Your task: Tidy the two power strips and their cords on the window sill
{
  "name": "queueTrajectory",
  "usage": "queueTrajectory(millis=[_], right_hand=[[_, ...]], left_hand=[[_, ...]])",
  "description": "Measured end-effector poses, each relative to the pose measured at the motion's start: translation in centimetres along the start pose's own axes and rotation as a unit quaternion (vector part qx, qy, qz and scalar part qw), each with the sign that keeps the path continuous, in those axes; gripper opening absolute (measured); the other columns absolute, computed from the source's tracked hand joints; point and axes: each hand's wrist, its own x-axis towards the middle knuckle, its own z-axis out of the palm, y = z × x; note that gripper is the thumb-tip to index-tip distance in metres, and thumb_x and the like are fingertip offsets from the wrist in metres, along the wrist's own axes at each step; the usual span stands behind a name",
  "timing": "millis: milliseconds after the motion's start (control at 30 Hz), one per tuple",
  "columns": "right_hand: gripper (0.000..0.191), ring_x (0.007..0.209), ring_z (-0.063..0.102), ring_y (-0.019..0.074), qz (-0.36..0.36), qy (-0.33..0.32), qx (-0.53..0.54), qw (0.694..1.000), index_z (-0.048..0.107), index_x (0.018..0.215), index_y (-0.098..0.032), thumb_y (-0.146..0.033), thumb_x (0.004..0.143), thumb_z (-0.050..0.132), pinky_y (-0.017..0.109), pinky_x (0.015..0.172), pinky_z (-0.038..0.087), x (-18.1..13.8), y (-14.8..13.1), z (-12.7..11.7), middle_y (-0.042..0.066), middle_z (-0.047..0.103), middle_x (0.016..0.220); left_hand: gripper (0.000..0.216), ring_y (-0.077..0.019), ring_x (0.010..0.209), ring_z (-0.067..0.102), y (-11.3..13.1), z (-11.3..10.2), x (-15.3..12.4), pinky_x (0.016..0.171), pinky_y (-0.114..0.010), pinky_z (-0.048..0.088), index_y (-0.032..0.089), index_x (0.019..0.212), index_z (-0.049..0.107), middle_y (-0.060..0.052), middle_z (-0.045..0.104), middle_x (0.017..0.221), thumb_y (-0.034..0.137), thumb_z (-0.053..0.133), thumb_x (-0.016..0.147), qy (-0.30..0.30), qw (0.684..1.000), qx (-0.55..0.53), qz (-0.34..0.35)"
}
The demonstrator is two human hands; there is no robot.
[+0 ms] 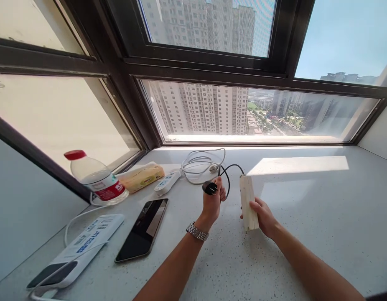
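My left hand (213, 205), with a metal watch (197, 231) on its wrist, is closed around a black power plug (209, 187) and its cable. The plug's metal prongs point to the right. From there the black cable (233, 165) loops over to the far end of a cream-coloured power strip (248, 202). My right hand (265, 215) grips that strip from the right side, thumb on top. The strip is turned on its edge, so its sockets are not in view. Behind my left hand lies a coiled white cable (193, 167).
A smaller white power strip (167, 183) lies left of the coil, beside a yellow tissue pack (141, 177). Further left are a red-capped bottle (98, 179), a black phone (143, 230) and a long white device (80, 251) with a cord. A window frame (243, 144) borders the speckled white counter (322, 225).
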Motion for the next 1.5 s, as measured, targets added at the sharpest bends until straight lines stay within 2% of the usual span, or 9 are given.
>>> queueTrajectory(millis=[233,567,733,833,1000,1100,1233,1367,1500], right_hand=[[0.060,0.083,0.061,0.0204,-0.081,-0.083,-0.012,0.993,0.053,0.104,-0.021,-0.054,0.062,0.080,0.038,0.078,0.050,-0.8,2.8,1.6,0.004,0.057,0.096],[0.058,0.081,0.059,0.0183,-0.100,-0.049,-0.016,0.994,0.050,0.103,-0.022,-0.057,0.065,0.077,0.036,0.075,0.050,-0.9,3.2,1.2,0.003,0.056,0.096],[0.061,0.073,0.058,0.0163,-0.112,-0.030,-0.009,0.993,0.048,0.100,-0.023,-0.067,0.065,0.072,0.029,0.062,0.048,-0.8,3.6,0.8,0.002,0.057,0.091],[0.063,0.072,0.056,0.0170,-0.122,-0.037,-0.034,0.991,0.048,0.099,-0.023,-0.073,0.065,0.067,0.026,0.057,0.046,-0.5,3.8,0.4,0.002,0.056,0.085],[0.052,0.083,0.054,0.0199,-0.221,0.063,-0.153,0.961,0.054,0.098,-0.021,-0.069,0.079,0.054,0.032,0.073,0.048,-0.5,3.2,0.0,0.005,0.055,0.092],[0.054,0.093,0.051,0.0226,-0.287,0.120,-0.199,0.929,0.056,0.105,-0.022,-0.068,0.078,0.057,0.035,0.084,0.046,-1.1,2.5,0.0,0.007,0.052,0.102],[0.070,0.093,0.053,0.0247,-0.282,0.043,-0.157,0.945,0.055,0.115,-0.020,-0.075,0.071,0.059,0.034,0.078,0.049,-2.0,2.2,0.3,0.010,0.053,0.106],[0.065,0.081,0.056,0.0237,-0.207,-0.073,-0.082,0.972,0.061,0.103,-0.020,-0.074,0.067,0.064,0.035,0.071,0.051,-3.0,2.1,1.0,0.008,0.060,0.090],[0.061,0.081,0.059,0.0263,-0.139,-0.094,-0.016,0.986,0.063,0.104,-0.023,-0.070,0.066,0.068,0.039,0.069,0.051,-4.0,1.5,1.9,0.008,0.063,0.089]], left_hand=[[0.051,-0.0060,0.047,0.031,-2.4,1.6,-1.4,0.044,-0.018,0.027,0.019,0.066,0.039,0.007,0.035,0.054,0.062,0.065,0.071,-0.004,0.995,0.100,0.008],[0.069,-0.0117,0.059,0.042,-0.8,1.6,-2.1,0.054,-0.024,0.037,0.013,0.106,0.061,0.001,0.050,0.065,0.073,0.052,0.075,-0.123,0.974,0.183,-0.062],[0.065,-0.0185,0.084,0.054,-1.4,1.4,-2.4,0.073,-0.028,0.044,0.014,0.119,0.058,-0.007,0.060,0.094,0.054,0.072,0.069,-0.202,0.955,0.214,-0.022],[0.073,-0.0165,0.078,0.053,-1.6,1.6,-2.8,0.068,-0.026,0.044,0.017,0.124,0.052,-0.004,0.059,0.092,0.042,0.080,0.061,-0.229,0.953,0.191,-0.051],[0.058,-0.0184,0.084,0.056,-0.6,2.2,-3.8,0.069,-0.026,0.046,0.017,0.119,0.055,-0.007,0.061,0.094,0.039,0.075,0.069,-0.287,0.949,0.084,-0.099],[0.064,-0.0191,0.082,0.056,0.2,2.5,-4.6,0.069,-0.028,0.046,0.019,0.124,0.053,-0.007,0.062,0.094,0.044,0.072,0.069,-0.316,0.940,0.045,-0.117],[0.069,-0.0246,0.093,0.056,1.3,2.8,-5.2,0.084,-0.037,0.047,0.018,0.127,0.054,-0.010,0.062,0.104,0.048,0.070,0.067,-0.351,0.927,0.117,-0.056],[0.061,-0.0314,0.111,0.049,2.4,2.7,-5.1,0.108,-0.049,0.027,0.019,0.115,0.065,-0.011,0.060,0.114,0.050,0.072,0.062,-0.402,0.887,0.218,0.069],[0.073,-0.0308,0.102,0.056,2.2,2.1,-5.0,0.093,-0.044,0.044,0.017,0.125,0.059,-0.014,0.062,0.111,0.061,0.066,0.067,-0.448,0.879,0.165,-0.002]])
